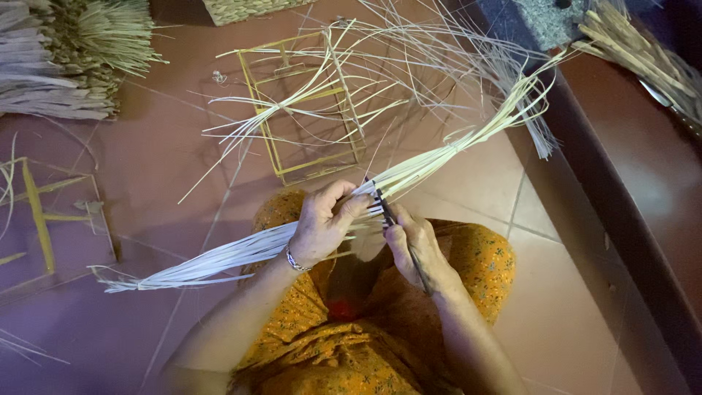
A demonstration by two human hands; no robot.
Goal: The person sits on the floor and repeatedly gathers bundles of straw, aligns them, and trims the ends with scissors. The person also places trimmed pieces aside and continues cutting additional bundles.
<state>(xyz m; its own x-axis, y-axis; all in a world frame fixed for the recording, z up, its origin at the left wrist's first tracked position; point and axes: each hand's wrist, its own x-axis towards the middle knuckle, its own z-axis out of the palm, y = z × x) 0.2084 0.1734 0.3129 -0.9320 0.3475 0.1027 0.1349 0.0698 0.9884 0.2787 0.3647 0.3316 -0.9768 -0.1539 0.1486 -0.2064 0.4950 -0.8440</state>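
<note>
A bundle of pale reed strips [409, 172] is held over the lap, gripped by the left hand [322, 227], while a thin dark tool [398, 238], clamped in the right hand [417, 245], is seemingly being worked between the strips, which calls for a steady grip.

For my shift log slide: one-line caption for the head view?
Left hand grips a bundle of pale reed strips while right hand holds a thin dark tool against it, above a tiled floor.
</note>
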